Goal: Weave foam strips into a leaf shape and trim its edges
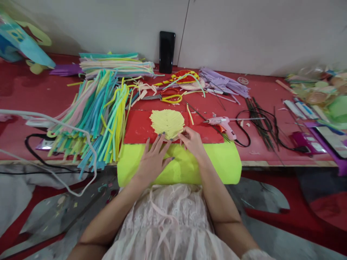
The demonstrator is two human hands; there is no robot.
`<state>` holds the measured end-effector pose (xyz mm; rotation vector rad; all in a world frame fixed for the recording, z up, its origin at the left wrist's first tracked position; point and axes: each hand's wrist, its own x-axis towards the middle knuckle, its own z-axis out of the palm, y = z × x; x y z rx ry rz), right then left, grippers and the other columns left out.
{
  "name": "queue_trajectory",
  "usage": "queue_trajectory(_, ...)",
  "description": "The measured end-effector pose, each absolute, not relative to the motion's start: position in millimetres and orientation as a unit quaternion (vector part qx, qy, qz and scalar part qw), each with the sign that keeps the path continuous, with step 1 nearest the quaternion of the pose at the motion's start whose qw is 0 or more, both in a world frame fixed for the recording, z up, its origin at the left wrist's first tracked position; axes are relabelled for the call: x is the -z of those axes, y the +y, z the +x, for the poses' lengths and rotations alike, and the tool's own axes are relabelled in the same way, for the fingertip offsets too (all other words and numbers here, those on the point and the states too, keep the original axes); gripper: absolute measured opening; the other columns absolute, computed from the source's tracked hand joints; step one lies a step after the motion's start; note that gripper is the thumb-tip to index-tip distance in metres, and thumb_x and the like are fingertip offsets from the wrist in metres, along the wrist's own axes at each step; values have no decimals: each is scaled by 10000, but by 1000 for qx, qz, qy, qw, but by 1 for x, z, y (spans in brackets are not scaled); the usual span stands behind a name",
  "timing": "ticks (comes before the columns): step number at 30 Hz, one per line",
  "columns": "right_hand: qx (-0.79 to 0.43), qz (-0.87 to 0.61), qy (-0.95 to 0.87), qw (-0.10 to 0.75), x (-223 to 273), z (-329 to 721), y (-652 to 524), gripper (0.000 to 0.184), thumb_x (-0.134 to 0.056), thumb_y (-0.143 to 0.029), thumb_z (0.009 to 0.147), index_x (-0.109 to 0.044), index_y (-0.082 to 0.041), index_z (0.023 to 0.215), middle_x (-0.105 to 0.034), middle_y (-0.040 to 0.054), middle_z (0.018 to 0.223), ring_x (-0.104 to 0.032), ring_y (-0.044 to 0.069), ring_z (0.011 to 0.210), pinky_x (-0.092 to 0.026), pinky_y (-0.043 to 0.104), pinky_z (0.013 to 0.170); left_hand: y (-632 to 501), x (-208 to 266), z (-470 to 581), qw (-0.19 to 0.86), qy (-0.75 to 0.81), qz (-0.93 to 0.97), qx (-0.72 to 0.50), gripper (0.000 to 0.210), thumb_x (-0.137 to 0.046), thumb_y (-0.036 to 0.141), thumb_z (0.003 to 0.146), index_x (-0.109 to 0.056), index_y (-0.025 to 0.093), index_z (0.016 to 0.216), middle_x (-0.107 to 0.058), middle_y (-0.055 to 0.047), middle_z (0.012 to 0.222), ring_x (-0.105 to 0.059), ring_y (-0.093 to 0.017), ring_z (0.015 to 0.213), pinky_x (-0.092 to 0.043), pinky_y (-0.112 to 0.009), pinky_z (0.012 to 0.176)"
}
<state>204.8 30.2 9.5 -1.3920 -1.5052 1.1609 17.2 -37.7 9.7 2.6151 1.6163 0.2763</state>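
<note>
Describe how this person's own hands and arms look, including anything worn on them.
The left hand and right hand are ungloved, with no rings or watch visible. The left hand's nails look dark, perhaps painted bluish-grey. Both forearms are bare; a pale, ruffled sleeve edge shows near the right elbow.

The leaf-shaped piece was pale yellow, patterned with fine ridges slanting into V shapes along its middle. The board was bright red, the surface a duller, pinkish red, and the cloth neon yellow-green. The big bundle of pipe cleaners mixed pink, blue, mint and yellow, while the loose strips were lavender. The glue gun was pink with an orange trigger. The scissors had one yellow and one red handle loop. The smartphone was black, the wall pale grey, the dress whitish pink.
</note>
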Motion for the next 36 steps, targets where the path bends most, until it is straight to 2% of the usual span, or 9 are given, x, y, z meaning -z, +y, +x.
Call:
queue_trajectory(3,-406,-565,-594,404,-8,203,29,169,-600,-366,838,-525,-225,783,-552,-57,557,-463,91,396,-362,211,394,-38,-11,18,31,526,845,-93,578,-341,483,974,-353,210,1484,-221,-121,1598,-265,-279,1453,-204,-549,1170)
queue_trajectory(5,-357,-575,-600,425,-6,202,29,163,-631,-354,821,-547,-214,828,-603,-30,672,-504,92,463,-413,218,458,-38,-12,18,34,526,844,-96,571,-336,483,975,-365,214,1477,-242,-112,1593,-280,-275,1447,-210,-546,1170)
queue_trajectory(9,-237,-583,-631,453,-2,206,25,245,-626,-289,838,-587,-210,1066,-637,21,898,-564,108,581,-516,271,624,-38,-12,18,31,529,842,-104,570,-346,493,970,-371,227,1474,-271,-102,1584,-292,-272,1442,-168,-541,1186)
queue_trajectory(12,-114,-568,-684,443,-3,212,16,290,-548,-251,904,-606,-240,1188,-638,80,1085,-637,184,893,-527,370,871,-38,-11,18,30,529,842,-105,581,-327,505,973,-353,228,1483,-277,-98,1582,-277,-261,1449,-144,-542,1190)
queue_trajectory(15,-52,-512,-760,397,-5,217,7,356,-492,-228,944,-579,-255,1288,-612,91,1274,-554,226,1203,-443,434,1045,-38,-11,18,31,530,841,-102,594,-299,510,978,-325,215,1494,-266,-96,1586,-264,-249,1454,-136,-542,1190)
queue_trajectory(18,-54,-472,-819,321,-5,218,1,388,-457,-234,964,-551,-245,1340,-517,68,1435,-438,228,1356,-404,439,1097,-38,-11,19,32,532,840,-104,610,-302,515,976,-319,197,1496,-270,-97,1584,-264,-255,1454,-136,-547,1190)
queue_trajectory(20,-53,-474,-829,291,-5,218,-1,369,-442,-243,972,-583,-243,1313,-508,53,1448,-410,228,1383,-389,446,1112,-38,-11,19,35,532,839,-107,611,-314,511,974,-324,189,1494,-279,-103,1580,-271,-263,1450,-141,-552,1188)
queue_trajectory(25,-38,-492,-823,282,-2,218,-2,348,-434,-237,974,-632,-245,1261,-548,45,1410,-446,225,1360,-398,452,1102,-37,-11,17,42,528,841,-110,600,-317,512,974,-335,206,1490,-259,-107,1587,-282,-272,1445,-154,-563,1180)
queue_trajectory(36,-63,-497,-827,256,3,219,-5,408,-424,-249,982,-526,-240,1378,-497,35,1452,-399,206,1395,-357,442,1140,-32,-14,11,57,518,846,-109,557,-318,484,984,-357,227,1476,-278,-98,1582,-289,-266,1442,-140,-572,1178)
